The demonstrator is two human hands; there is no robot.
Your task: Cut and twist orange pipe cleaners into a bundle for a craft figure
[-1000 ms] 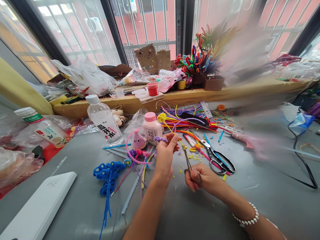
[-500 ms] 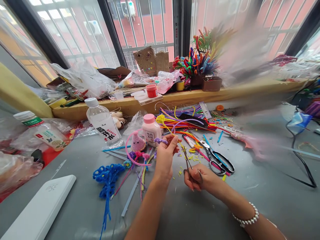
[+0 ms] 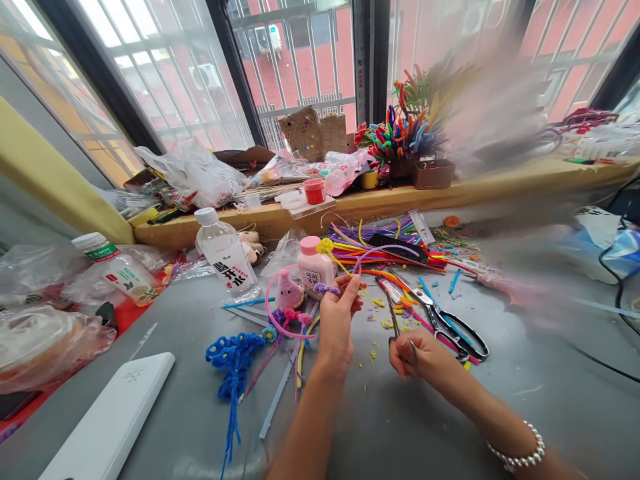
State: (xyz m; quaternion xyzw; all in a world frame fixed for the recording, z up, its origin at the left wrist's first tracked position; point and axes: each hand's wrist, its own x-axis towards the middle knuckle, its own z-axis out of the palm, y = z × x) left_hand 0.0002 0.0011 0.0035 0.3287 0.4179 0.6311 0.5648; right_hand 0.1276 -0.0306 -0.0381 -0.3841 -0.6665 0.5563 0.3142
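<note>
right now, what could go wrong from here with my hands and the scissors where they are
The small scissors in your right hand point up near your left hand, so a slip might nick a finger. The pink-capped bottle appears close to the left hand and could get bumped. The loose yellow clippings might scatter.

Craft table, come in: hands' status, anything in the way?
Left hand pinching yellow pipe-cleaner piece. Right hand holding small scissors, tips apart from it. Close by: yellow clippings, large black-handled scissors.
</note>
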